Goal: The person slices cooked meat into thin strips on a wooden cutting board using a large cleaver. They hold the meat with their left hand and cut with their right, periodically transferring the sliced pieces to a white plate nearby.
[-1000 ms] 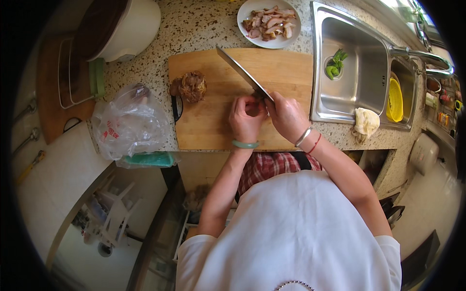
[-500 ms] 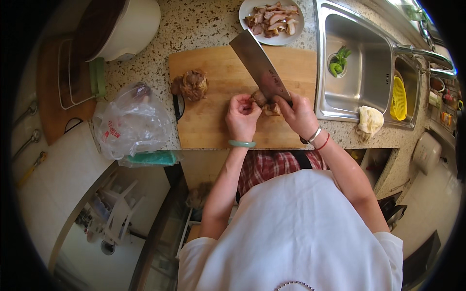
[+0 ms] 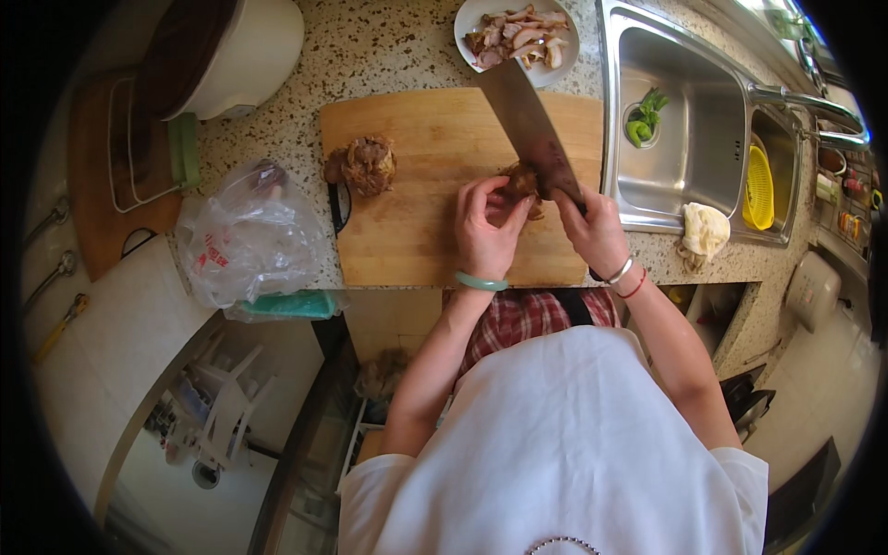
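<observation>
My left hand (image 3: 487, 229), with a green bangle at the wrist, has its fingers curled round a brown piece of cooked meat (image 3: 520, 178) on the wooden cutting board (image 3: 425, 240). A wide-bladed cleaver (image 3: 525, 116) is gripped in my right hand (image 3: 595, 231). Its blade slants up and to the left, right beside the meat and my left fingertips. Part of the piece is hidden by my fingers and the blade. A larger chunk of brown meat (image 3: 368, 165) lies at the board's left side. Beyond the board, sliced meat (image 3: 523, 39) fills a white plate (image 3: 465, 39).
To the right is a steel sink (image 3: 684, 120) with green vegetables (image 3: 645, 118) and a yellow basket (image 3: 758, 190). A pale cloth (image 3: 705, 231) hangs over its near edge. A clear plastic bag (image 3: 254, 236) lies left of the board, below a white cooker (image 3: 250, 60).
Both hands have shifted right with the meat and cleaver. The blade has moved right along with them, and the small piece that lay below it is now mostly covered.
</observation>
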`<action>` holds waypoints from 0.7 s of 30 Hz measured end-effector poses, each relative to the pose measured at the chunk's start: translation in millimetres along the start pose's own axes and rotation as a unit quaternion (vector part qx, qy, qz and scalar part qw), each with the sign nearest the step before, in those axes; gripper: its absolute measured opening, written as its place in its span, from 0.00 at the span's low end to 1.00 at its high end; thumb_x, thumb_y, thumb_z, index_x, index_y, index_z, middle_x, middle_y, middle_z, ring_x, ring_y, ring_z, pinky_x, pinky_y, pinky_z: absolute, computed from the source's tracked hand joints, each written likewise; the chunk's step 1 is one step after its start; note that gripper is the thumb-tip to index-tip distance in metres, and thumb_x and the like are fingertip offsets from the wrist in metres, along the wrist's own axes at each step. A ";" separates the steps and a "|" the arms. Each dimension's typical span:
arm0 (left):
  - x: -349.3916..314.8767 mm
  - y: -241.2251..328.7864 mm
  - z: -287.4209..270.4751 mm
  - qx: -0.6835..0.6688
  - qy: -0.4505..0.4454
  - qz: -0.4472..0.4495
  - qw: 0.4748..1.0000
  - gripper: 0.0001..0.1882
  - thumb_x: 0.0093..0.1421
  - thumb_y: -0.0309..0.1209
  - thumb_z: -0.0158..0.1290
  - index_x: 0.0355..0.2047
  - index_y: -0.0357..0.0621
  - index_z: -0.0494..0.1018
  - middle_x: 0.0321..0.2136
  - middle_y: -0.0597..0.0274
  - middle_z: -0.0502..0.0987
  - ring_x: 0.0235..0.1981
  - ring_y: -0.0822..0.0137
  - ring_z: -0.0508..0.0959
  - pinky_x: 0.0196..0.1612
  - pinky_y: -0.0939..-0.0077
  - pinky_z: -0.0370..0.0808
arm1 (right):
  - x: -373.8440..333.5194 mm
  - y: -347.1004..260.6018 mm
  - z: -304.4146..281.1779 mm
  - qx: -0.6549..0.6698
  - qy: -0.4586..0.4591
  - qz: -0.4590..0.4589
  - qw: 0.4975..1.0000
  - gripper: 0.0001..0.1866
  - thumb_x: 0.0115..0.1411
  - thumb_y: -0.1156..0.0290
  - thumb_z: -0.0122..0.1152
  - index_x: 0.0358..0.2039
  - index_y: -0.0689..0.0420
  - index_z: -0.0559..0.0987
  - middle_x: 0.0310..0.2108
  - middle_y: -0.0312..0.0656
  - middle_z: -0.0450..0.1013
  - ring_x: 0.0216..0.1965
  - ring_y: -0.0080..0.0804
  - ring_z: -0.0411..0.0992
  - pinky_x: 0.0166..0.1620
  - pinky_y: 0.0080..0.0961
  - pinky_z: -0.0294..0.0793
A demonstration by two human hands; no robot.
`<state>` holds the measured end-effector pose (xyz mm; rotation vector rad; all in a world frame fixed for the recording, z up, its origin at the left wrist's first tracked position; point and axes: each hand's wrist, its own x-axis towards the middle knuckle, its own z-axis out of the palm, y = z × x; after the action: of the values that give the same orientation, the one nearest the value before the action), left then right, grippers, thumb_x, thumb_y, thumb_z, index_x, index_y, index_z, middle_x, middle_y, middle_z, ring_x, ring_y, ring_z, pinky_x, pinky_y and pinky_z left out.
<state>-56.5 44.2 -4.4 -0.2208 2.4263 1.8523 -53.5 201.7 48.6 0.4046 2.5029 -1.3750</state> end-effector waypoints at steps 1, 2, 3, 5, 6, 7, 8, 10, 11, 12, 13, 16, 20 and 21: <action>0.1 3.6 3.3 0.022 0.000 0.004 1.000 0.21 0.50 0.25 0.67 0.44 0.41 0.74 0.40 0.61 0.73 0.33 0.69 0.77 0.37 0.75 0.77 | -3.1 3.9 -2.6 0.015 0.002 0.019 1.000 0.08 0.63 0.72 0.58 0.35 0.66 0.77 0.16 0.48 0.68 0.16 0.34 0.66 0.22 0.31 0.65; 0.5 8.3 6.5 0.034 -0.004 0.010 0.999 0.22 0.49 0.26 0.68 0.44 0.42 0.73 0.40 0.60 0.73 0.36 0.66 0.77 0.39 0.72 0.76 | -6.4 9.7 -5.0 0.031 0.004 0.039 0.999 0.09 0.64 0.72 0.58 0.35 0.66 0.77 0.15 0.46 0.67 0.15 0.29 0.65 0.21 0.30 0.63; 1.1 13.5 9.5 0.047 -0.008 0.016 0.999 0.23 0.48 0.27 0.68 0.44 0.43 0.73 0.41 0.59 0.74 0.39 0.63 0.76 0.40 0.70 0.76 | -9.4 16.7 -5.1 0.093 -0.001 0.087 0.992 0.09 0.65 0.70 0.58 0.35 0.65 0.78 0.14 0.37 0.65 0.16 0.18 0.63 0.19 0.25 0.62; 0.5 17.2 13.0 0.076 -0.029 0.031 0.996 0.27 0.47 0.29 0.68 0.47 0.46 0.70 0.44 0.57 0.74 0.43 0.57 0.76 0.43 0.66 0.75 | -16.5 15.8 -11.5 0.134 -0.006 0.143 0.981 0.09 0.65 0.70 0.57 0.36 0.64 0.78 0.14 0.33 0.66 0.15 0.17 0.62 0.19 0.22 0.61; 0.0 18.8 14.6 0.067 -0.029 0.022 0.997 0.27 0.47 0.28 0.68 0.47 0.46 0.69 0.43 0.58 0.74 0.42 0.58 0.76 0.43 0.67 0.75 | -18.7 13.4 -14.3 0.155 -0.009 0.170 0.973 0.09 0.66 0.70 0.57 0.36 0.64 0.78 0.14 0.32 0.66 0.15 0.16 0.61 0.19 0.21 0.61; -0.6 20.7 16.5 0.058 -0.030 0.014 0.998 0.28 0.47 0.28 0.68 0.48 0.46 0.69 0.43 0.58 0.74 0.41 0.58 0.76 0.43 0.67 0.75 | -20.4 17.0 -16.0 0.133 -0.014 0.157 0.978 0.09 0.66 0.70 0.56 0.37 0.63 0.78 0.15 0.31 0.66 0.15 0.15 0.61 0.18 0.19 0.61; -1.0 22.2 18.6 0.049 -0.032 0.008 0.998 0.29 0.47 0.27 0.67 0.49 0.46 0.69 0.43 0.58 0.74 0.41 0.59 0.76 0.43 0.67 0.75 | -22.2 17.3 -18.0 0.123 -0.007 0.147 0.981 0.08 0.66 0.70 0.56 0.37 0.63 0.78 0.15 0.32 0.67 0.15 0.15 0.62 0.19 0.20 0.61; -3.8 18.8 24.6 -0.012 -0.012 -0.019 1.000 0.28 0.48 0.25 0.67 0.49 0.45 0.69 0.44 0.59 0.74 0.37 0.65 0.76 0.39 0.71 0.76 | -26.7 17.1 -22.2 0.101 0.007 0.129 0.987 0.08 0.66 0.71 0.57 0.37 0.62 0.78 0.15 0.33 0.67 0.15 0.17 0.63 0.19 0.21 0.63; -4.0 18.5 25.9 -0.041 -0.001 -0.033 0.999 0.28 0.49 0.24 0.67 0.49 0.44 0.69 0.45 0.59 0.74 0.35 0.68 0.76 0.37 0.73 0.76 | -29.4 20.2 -24.3 0.072 0.013 0.111 0.991 0.07 0.65 0.71 0.57 0.37 0.62 0.78 0.16 0.35 0.68 0.16 0.20 0.64 0.20 0.22 0.64; -4.2 18.3 26.7 -0.034 -0.002 -0.025 0.999 0.27 0.49 0.24 0.67 0.49 0.43 0.69 0.44 0.59 0.75 0.34 0.69 0.76 0.36 0.74 0.76 | -33.0 25.6 -27.4 0.044 0.020 0.093 0.994 0.06 0.65 0.72 0.57 0.37 0.62 0.78 0.16 0.37 0.69 0.16 0.24 0.66 0.21 0.23 0.65; -4.4 18.4 27.3 -0.028 -0.004 -0.016 0.999 0.27 0.50 0.23 0.66 0.49 0.43 0.68 0.43 0.59 0.75 0.33 0.70 0.76 0.35 0.75 0.76 | -36.6 29.7 -30.9 0.015 0.026 0.075 0.997 0.06 0.64 0.73 0.57 0.38 0.61 0.78 0.17 0.39 0.70 0.16 0.27 0.68 0.22 0.25 0.66; -6.2 11.1 28.8 -0.024 -0.012 -0.022 0.999 0.25 0.51 0.21 0.64 0.48 0.41 0.68 0.40 0.59 0.77 0.31 0.70 0.77 0.34 0.77 0.76 | -45.7 29.5 -43.4 -0.101 0.024 -0.062 0.993 0.07 0.62 0.76 0.57 0.41 0.59 0.78 0.24 0.45 0.74 0.22 0.41 0.73 0.25 0.30 0.70; -7.9 5.6 31.3 -0.048 -0.027 -0.036 0.998 0.23 0.53 0.18 0.61 0.48 0.39 0.67 0.36 0.60 0.77 0.31 0.73 0.77 0.33 0.78 0.76 | -61.4 30.9 -39.9 -0.137 0.035 -0.147 0.979 0.16 0.58 0.78 0.59 0.48 0.56 0.76 0.30 0.47 0.76 0.27 0.47 0.75 0.28 0.36 0.74; -7.9 2.9 32.7 -0.063 -0.016 -0.036 0.997 0.23 0.52 0.19 0.62 0.47 0.40 0.67 0.34 0.60 0.77 0.30 0.72 0.77 0.32 0.78 0.76 | -65.5 33.6 -37.2 -0.152 0.031 -0.145 0.977 0.18 0.57 0.78 0.60 0.50 0.55 0.75 0.31 0.47 0.76 0.28 0.47 0.75 0.29 0.37 0.75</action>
<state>-50.0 77.0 -9.1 -0.2794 2.2513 1.9636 16.1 242.8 64.9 0.0179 2.8509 -1.0523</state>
